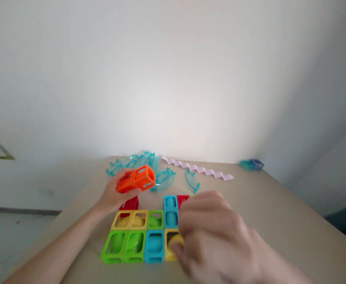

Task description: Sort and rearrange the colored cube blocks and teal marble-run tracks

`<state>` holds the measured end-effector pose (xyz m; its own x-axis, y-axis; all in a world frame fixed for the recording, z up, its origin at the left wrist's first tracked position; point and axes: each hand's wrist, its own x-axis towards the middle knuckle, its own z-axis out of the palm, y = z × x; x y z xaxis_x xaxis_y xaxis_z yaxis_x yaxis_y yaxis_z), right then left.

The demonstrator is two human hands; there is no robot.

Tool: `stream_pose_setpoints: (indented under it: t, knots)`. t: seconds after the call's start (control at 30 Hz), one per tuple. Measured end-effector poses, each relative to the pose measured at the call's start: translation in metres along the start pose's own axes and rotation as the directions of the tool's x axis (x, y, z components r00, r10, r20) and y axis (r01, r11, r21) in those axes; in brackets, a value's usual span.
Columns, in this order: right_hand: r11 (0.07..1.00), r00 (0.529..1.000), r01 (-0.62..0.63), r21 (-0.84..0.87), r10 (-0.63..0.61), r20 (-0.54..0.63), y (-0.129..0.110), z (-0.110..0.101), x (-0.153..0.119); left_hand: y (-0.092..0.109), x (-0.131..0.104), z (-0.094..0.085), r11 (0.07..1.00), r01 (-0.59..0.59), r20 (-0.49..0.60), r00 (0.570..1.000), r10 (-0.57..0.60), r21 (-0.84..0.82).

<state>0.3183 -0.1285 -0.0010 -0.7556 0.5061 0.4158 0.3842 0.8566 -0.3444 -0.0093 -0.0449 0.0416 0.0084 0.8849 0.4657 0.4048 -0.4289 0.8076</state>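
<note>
My left hand [116,193] is closed around an orange open-framed toy block piece [136,178], held above the table's left side. Below it, rows of joined blocks lie on the table: green blocks [124,246], yellow blocks [131,213], blue blocks [154,246] and part of a red block [183,199]. A separate-looking red block [130,204] sits just under my left hand. My right hand [217,236], blurred, has its fingers curled over the right end of the rows, its thumb by a yellow block [167,256]. What lies inside its grip is hidden.
Clear teal curved track pieces [145,159] are heaped at the table's [264,221] back left, with one curved piece [192,181] apart. A pale purple zigzag strip [198,169] lies along the back. A dark blue block [256,164] stands near the back right corner, against the wall [202,79].
</note>
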Motion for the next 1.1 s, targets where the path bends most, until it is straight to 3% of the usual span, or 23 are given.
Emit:
stream_pose_setpoints:
  t: [0.07, 0.13, 0.17, 0.23, 0.33, 0.4, 0.53, 0.63, 0.73, 0.93, 1.1]
  knots:
    - [0.994, 0.995, -0.07, -0.083, 0.064, -0.071, 0.019, -0.052, 0.087, 0.011, 0.002, 0.008, 0.978, 0.09, 0.178, 0.982, -0.056, -0.188]
    - [0.98, 0.985, -0.148, -0.13, 0.134, -0.109, 0.037, -0.078, 0.128, 0.022, 0.003, 0.019, 0.938, 0.194, 0.356, 0.931, -0.083, -0.288]
    - [0.974, 0.981, -0.183, -0.136, 0.171, -0.096, 0.046, -0.079, 0.13, 0.026, 0.002, 0.024, 0.912, 0.253, 0.447, 0.89, -0.09, -0.321]
    - [0.958, 0.965, -0.262, -0.118, 0.26, -0.03, 0.064, -0.068, 0.114, 0.03, 0.0, 0.033, 0.882, 0.314, 0.509, 0.855, -0.102, -0.352]
    - [0.951, 0.945, -0.307, -0.049, 0.31, 0.104, 0.082, -0.047, 0.083, 0.026, -0.004, 0.039, 0.848, 0.333, 0.486, 0.868, -0.105, -0.412]
    - [0.948, 0.942, -0.319, 0.024, 0.314, 0.115, 0.087, -0.04, 0.078, 0.02, -0.007, 0.04, 0.821, 0.348, 0.485, 0.869, -0.101, -0.453]
    - [0.929, 0.935, -0.352, 0.112, 0.344, 0.083, 0.087, -0.039, 0.09, 0.019, -0.007, 0.04, 0.813, 0.364, 0.523, 0.848, -0.088, -0.454]
    - [0.905, 0.91, -0.41, 0.112, 0.399, 0.109, 0.088, -0.038, 0.097, 0.025, -0.006, 0.04, 0.854, 0.321, 0.506, 0.859, -0.08, -0.41]
    - [0.882, 0.885, -0.462, 0.094, 0.451, 0.113, 0.088, -0.034, 0.096, 0.029, -0.006, 0.041, 0.889, 0.274, 0.475, 0.877, -0.074, -0.367]
    - [0.838, 0.838, -0.545, 0.045, 0.542, 0.063, 0.08, -0.03, 0.098, 0.025, -0.007, 0.042, 0.905, 0.285, 0.499, 0.861, -0.098, -0.315]
    - [0.829, 0.827, -0.559, -0.029, 0.56, 0.054, 0.075, -0.033, 0.106, 0.027, -0.005, 0.039, 0.928, 0.263, 0.51, 0.855, -0.098, -0.263]
